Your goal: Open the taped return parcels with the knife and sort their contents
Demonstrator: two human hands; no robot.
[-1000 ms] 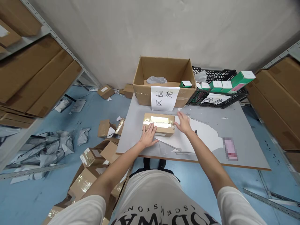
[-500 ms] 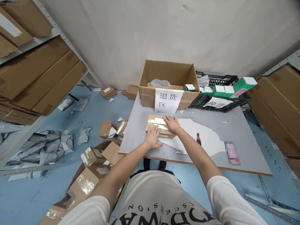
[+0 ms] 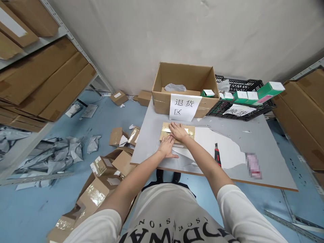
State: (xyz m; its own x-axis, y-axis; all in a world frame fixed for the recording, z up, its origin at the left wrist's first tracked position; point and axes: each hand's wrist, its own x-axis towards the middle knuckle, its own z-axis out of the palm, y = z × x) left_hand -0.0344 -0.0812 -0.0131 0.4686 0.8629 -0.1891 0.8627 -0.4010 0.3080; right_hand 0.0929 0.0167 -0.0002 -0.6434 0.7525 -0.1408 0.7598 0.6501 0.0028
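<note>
A small taped cardboard box [image 3: 188, 131] lies on the grey table [image 3: 265, 141], in front of a big open carton. My right hand [image 3: 178, 131] lies flat on top of the box, fingers spread, over its shiny tape. My left hand [image 3: 167, 148] rests against the near side of the box, palm down on the table, fingers apart. Neither hand grips anything.
The open carton [image 3: 186, 89] bears a paper sign. A black crate [image 3: 243, 101] with green-and-white boxes stands to its right. A red utility knife [image 3: 217, 154] and white paper [image 3: 225, 148] lie on the table. Opened boxes [image 3: 101, 182] and grey mailers [image 3: 53, 158] litter the floor at left, below shelves.
My right hand slid leftward from the box's right end across its top. My left hand stayed at the near side. The view shifted slightly.
</note>
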